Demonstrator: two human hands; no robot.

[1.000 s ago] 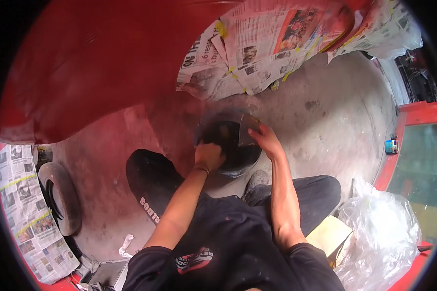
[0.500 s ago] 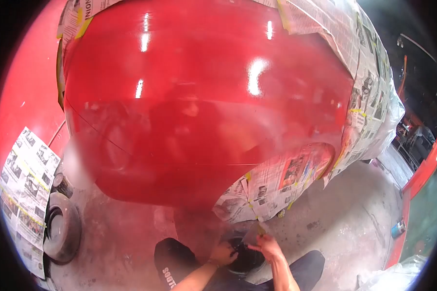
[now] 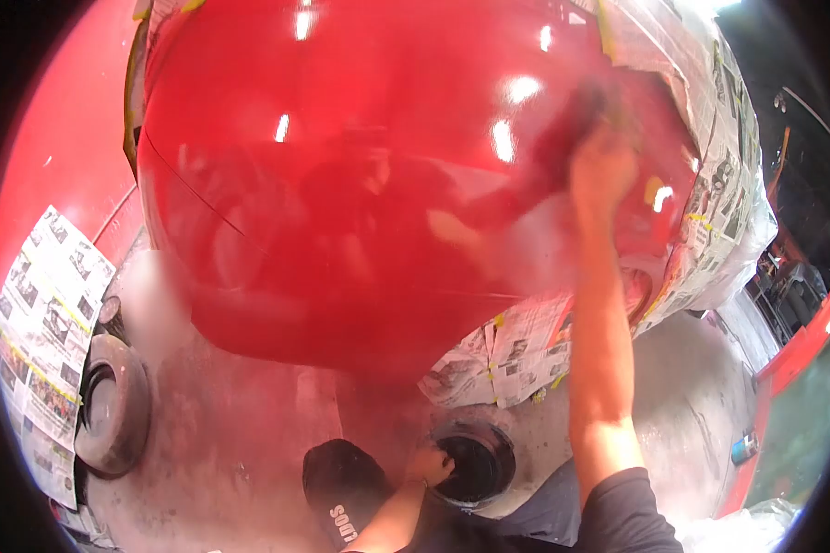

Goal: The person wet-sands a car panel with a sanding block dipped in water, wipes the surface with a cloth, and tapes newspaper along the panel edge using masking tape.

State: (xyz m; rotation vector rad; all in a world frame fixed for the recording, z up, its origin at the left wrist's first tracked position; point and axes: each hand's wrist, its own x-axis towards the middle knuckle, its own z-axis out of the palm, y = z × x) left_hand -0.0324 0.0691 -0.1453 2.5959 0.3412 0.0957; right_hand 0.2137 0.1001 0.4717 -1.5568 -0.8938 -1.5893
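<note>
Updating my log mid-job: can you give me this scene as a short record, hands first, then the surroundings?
Left hand: at the left edge of the black basin
Right hand: raised before the red panel; contact and grip too blurred to tell
Panel: glossy, with bright reflections
Masking: taped newspaper below and right of the panel
Left side: tire
Right side: blue can

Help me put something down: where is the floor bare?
Bare floor lies between the tyre and left knee, and between the right forearm and the can. Around the tub it is crowded: left hand at its edge, newspaper just beyond.
</note>
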